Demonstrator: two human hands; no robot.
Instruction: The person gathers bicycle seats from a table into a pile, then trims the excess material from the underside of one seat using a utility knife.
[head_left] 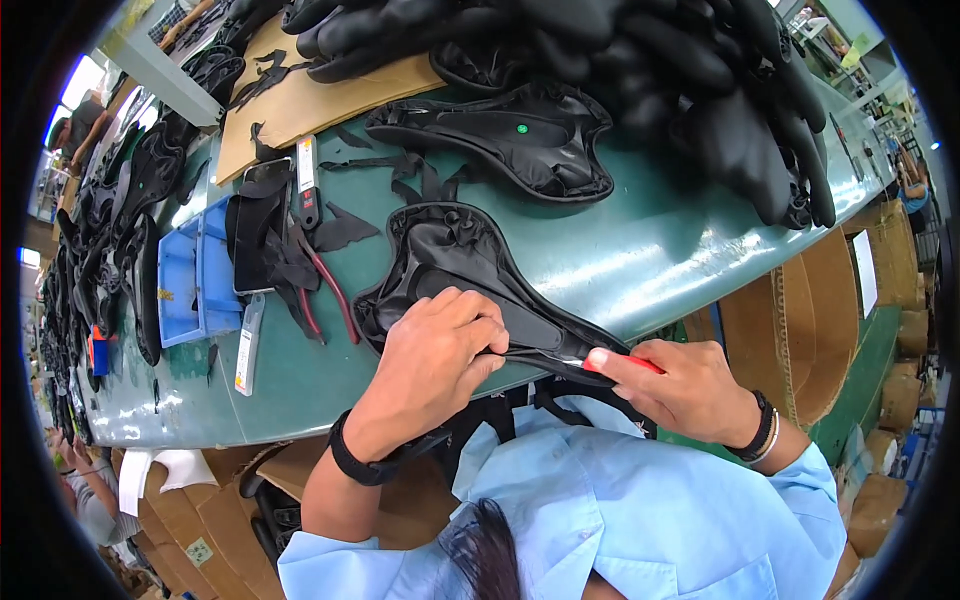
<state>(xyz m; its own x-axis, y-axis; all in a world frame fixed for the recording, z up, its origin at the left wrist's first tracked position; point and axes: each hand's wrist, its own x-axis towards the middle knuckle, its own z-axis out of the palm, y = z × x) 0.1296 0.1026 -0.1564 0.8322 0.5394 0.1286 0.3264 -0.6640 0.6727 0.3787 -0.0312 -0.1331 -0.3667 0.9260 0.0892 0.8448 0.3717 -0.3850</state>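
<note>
A black bicycle saddle [505, 310] lies upside down at the table's near edge, its nose to the right and its underside facing up. My left hand [437, 345] is over its near rim, fingers curled and closed on the black cover edge. My right hand [690, 388] grips a red-handled knife [635, 362] at the saddle's nose, thumb along the handle. The knife's tip meets the rim, and the contact point is hard to make out. Beyond lies a second upturned saddle [520, 140] with a green sticker.
Black saddles [720, 130] are heaped at the back right. Left of my work are red-handled pliers [327, 280], a box cutter [306, 180], another cutter [249, 345], a blue bin [180, 285] and black scraps [343, 230]. A cardboard box [815, 320] stands beyond the table's right edge.
</note>
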